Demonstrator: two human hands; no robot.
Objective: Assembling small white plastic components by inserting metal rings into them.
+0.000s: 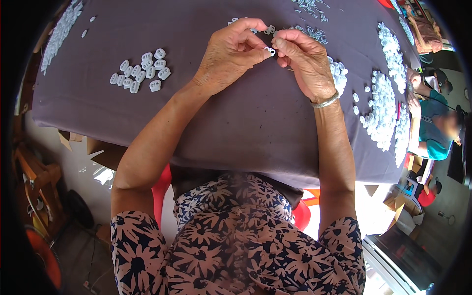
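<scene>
Over the far middle of the table, my left hand [228,55] pinches a small white plastic piece with holes [270,51] between thumb and forefinger. Close against it, my right hand [306,59] has thumb and fingertips pressed together at the piece's right side. Whatever those right fingers hold is hidden or too small to make out. Just beyond my fingertips lie a few similar whitish pieces [269,30], partly covered by my hands. Left of my left hand sits a loose cluster of white two-holed pieces [140,72].
A dark cloth covers the table [246,128]. Small thin clear parts [310,34] lie scattered beyond my right hand. White piles [381,113] stand at the right, another pile [61,32] at the far left. At the right side a person in teal [435,123] sits at the table.
</scene>
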